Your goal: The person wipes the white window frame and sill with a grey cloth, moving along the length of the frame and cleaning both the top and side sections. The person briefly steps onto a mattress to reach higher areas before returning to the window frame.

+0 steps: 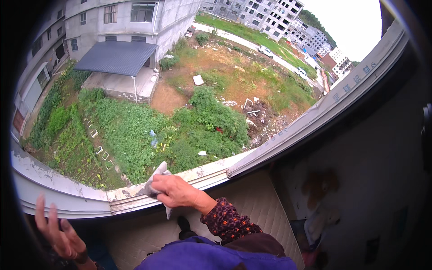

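Observation:
My right hand point(177, 191) grips a crumpled grey-white cloth point(158, 176) over the window sill. Part of the cloth stands up above the fingers, and a corner hangs down on the inner side of the frame. Under it runs the white window track point(130, 204), its grooves stained with dirt. The outer ledge point(204, 171) has peeling, blotchy paint. At the lower left my left hand point(63, 238) is raised beside the window frame point(58, 195), fingers spread and nothing in them.
Beyond the sill is a drop to overgrown ground point(130, 135) and a roofed porch point(119, 58). Inside, a pale quilted mattress point(252, 202) lies below me, with my dark-covered foot point(184, 223) on it. Plush toys point(320, 184) show dimly at right.

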`<state>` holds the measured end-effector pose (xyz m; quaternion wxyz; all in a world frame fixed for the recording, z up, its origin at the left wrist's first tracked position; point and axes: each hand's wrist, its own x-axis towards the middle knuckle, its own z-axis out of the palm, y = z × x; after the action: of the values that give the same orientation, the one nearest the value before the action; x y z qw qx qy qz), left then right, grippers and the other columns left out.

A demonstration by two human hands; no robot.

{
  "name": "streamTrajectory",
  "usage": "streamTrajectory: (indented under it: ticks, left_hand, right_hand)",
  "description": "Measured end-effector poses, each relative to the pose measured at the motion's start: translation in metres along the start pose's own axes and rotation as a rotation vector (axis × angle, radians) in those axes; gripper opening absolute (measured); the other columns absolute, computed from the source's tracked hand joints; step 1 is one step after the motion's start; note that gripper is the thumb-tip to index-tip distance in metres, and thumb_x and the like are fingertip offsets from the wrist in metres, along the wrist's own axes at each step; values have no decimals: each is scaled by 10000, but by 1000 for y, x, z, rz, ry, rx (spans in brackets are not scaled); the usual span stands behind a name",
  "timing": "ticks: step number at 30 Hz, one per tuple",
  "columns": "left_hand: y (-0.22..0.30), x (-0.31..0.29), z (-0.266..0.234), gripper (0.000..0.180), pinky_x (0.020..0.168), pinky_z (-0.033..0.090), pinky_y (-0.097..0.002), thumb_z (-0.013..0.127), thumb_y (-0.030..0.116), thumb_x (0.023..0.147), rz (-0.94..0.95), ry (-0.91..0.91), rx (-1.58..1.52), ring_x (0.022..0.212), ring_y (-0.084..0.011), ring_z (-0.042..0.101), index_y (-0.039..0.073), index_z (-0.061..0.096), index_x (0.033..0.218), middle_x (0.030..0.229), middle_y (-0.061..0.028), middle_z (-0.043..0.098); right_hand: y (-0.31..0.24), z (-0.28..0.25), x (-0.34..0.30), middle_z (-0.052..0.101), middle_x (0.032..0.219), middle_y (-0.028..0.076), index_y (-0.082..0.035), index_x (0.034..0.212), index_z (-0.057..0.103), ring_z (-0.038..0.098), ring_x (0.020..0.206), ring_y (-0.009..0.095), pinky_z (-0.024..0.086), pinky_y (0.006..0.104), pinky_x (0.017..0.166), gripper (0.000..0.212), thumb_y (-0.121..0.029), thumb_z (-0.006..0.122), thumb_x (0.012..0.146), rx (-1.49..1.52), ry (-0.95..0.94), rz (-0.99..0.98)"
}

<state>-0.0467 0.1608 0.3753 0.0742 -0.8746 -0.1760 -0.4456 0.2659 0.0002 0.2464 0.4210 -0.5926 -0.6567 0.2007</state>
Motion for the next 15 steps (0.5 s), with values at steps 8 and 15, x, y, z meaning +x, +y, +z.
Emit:
streamTrajectory:
  ticks: [8,15]
  left_hand:
    - [78,-23,224,177,991,472,-311,620,35,903,-847,-1094,-1588,1097,-175,615,2,712,1050,1102,-54,686]
    - [117,-64,233,316,1066,423,-341,618,143,934,-591,-1205,-1541,1196,-206,553,42,590,1232,1243,-80,599]
  right_hand:
    - [-46,-43,21,579,841,218,30,836,527,591,828,445,482,494,729,209,-141,597,738,238,-376,-271]
    - [23,-43,-5,632,856,200,37,918,631,634,780,353,506,414,714,206,-111,640,775,310,-153,70]
